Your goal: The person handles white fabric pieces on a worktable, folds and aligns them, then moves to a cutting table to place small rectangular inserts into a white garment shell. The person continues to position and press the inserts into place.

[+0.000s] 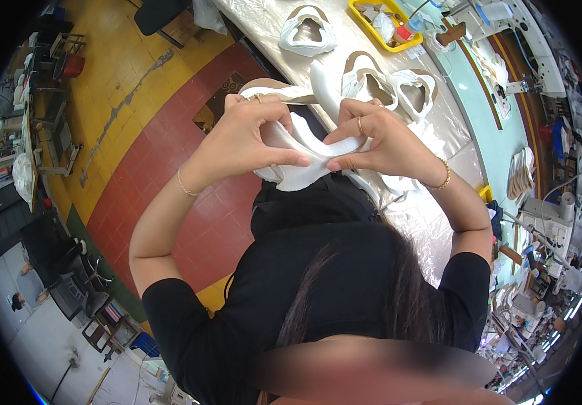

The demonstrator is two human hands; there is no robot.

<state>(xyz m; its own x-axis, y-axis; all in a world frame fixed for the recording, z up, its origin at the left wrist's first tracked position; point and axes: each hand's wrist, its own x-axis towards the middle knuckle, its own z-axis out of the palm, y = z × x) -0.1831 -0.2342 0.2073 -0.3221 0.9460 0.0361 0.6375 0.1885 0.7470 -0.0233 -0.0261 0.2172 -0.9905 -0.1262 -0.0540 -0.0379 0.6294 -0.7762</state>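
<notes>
In front of my body I hold a white shoe upper point(299, 174), a soft curved piece, with both hands. My left hand point(254, 135) is closed round its left side, the thumb pressing near the middle. On the other side my right hand point(378, 138) pinches the piece, its thumb close to the left thumb. Fingers hide parts of the upper's edge. Just beyond the hands lie a brown and white piece point(274, 88) and an upright white curved strip point(325, 86). Several white and tan shoe uppers point(308, 44) rest on the table farther away.
A plastic-covered table point(264, 19) runs ahead and along my right. At the back is a yellow tray point(399, 47) with scraps and a bottle. A sewing machine point(541, 50) stands on the pale green bench point(463, 101) to the right. A dark chair point(159, 17) is at the upper left.
</notes>
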